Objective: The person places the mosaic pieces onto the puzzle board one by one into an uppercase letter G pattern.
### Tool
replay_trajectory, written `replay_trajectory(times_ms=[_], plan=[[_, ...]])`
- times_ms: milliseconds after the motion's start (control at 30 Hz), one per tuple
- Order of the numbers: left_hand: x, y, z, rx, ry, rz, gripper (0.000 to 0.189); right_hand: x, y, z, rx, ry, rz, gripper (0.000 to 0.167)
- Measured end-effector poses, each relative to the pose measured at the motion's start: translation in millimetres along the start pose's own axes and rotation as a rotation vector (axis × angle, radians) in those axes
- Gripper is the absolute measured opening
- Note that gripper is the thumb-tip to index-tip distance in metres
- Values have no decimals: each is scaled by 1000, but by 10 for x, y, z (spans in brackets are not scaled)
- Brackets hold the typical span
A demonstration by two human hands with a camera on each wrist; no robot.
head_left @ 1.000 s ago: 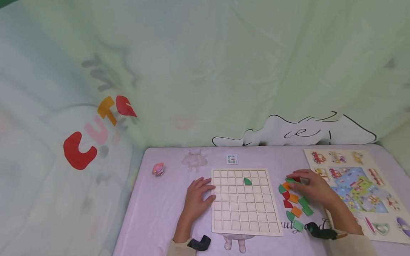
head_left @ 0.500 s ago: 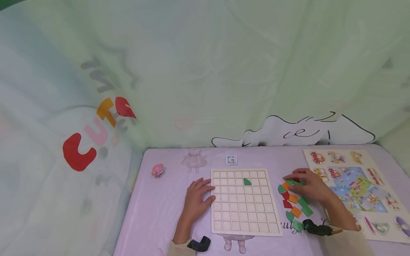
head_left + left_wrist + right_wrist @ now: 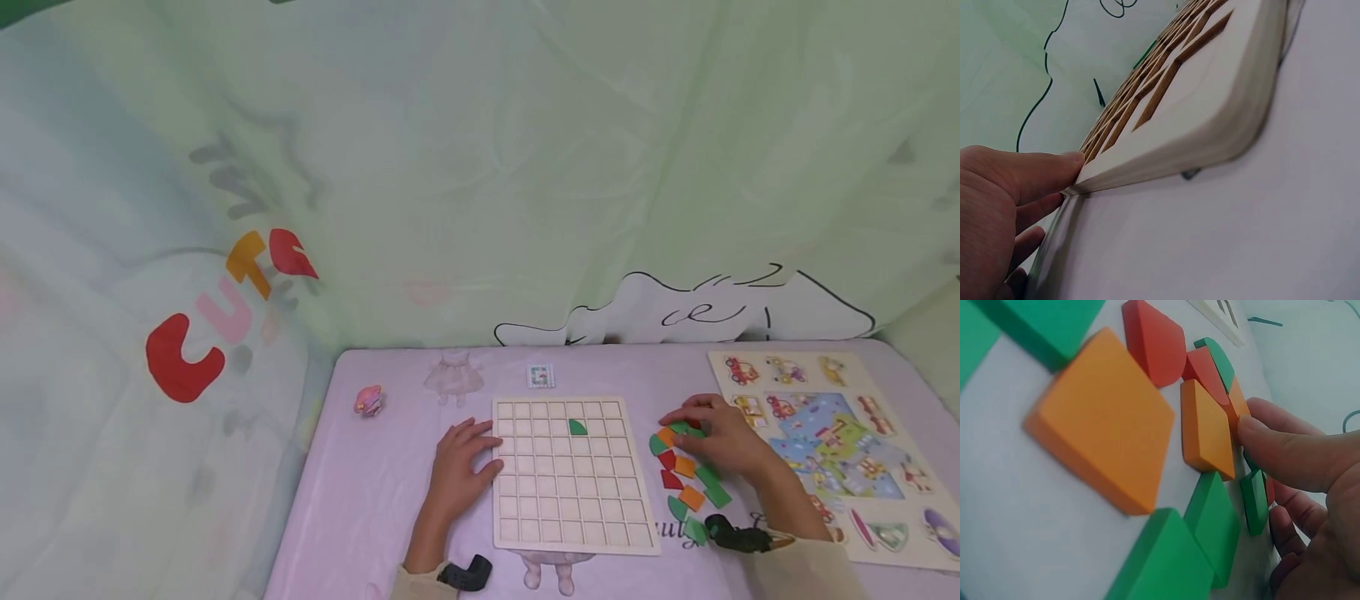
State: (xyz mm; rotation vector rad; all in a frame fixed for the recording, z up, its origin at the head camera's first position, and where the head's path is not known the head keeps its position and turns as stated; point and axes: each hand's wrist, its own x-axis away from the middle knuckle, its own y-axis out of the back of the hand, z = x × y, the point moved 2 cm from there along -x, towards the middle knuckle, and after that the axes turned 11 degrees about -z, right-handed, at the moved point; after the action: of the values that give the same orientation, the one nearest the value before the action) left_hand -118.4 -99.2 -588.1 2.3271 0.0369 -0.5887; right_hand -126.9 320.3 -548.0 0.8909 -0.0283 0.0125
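In the head view a pale wooden grid board [image 3: 537, 484] lies flat, with one green quarter-round block [image 3: 577, 427] in an upper cell. My left hand [image 3: 459, 468] rests at the board's left edge, fingers spread; the left wrist view shows its thumb [image 3: 1054, 172] touching the rim. Right of the board, my right hand [image 3: 727, 439] is low over a cluster of coloured blocks. Thumb and index finger pinch an orange square block [image 3: 1239, 403] at the cluster's far end. Around it are red blocks [image 3: 1155, 342], orange blocks [image 3: 1107, 422] and green blocks [image 3: 1213, 525].
A picture puzzle board [image 3: 806, 379] with vehicle pieces lies at the right. A small patterned card [image 3: 540, 376] is behind the grid board. Toward the far left sits a small pink toy [image 3: 369, 401]. Printed fabric hangs behind the table.
My right index finger has come down and nearer the thumb, closing on the orange block. The left hand stays at the board's edge, and the green block on the board has not shifted.
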Motion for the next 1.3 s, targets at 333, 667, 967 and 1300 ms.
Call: replay_trajectory(times_ms=[333,667,967,1300], plan=[[-13,8,-37,17,0,-13,26,-5,13,-26,4,-20,3,21],[-14,-2,-50,22,-2,-13,26,16,64,-8,-41,-84,33,19],[-4,0,-31,-8,-3,-11,27,18,68,-23,-69,-59,8,19],[-14,20,-39,3,21,8,26,31,20,3,-22,-87,-183,26]])
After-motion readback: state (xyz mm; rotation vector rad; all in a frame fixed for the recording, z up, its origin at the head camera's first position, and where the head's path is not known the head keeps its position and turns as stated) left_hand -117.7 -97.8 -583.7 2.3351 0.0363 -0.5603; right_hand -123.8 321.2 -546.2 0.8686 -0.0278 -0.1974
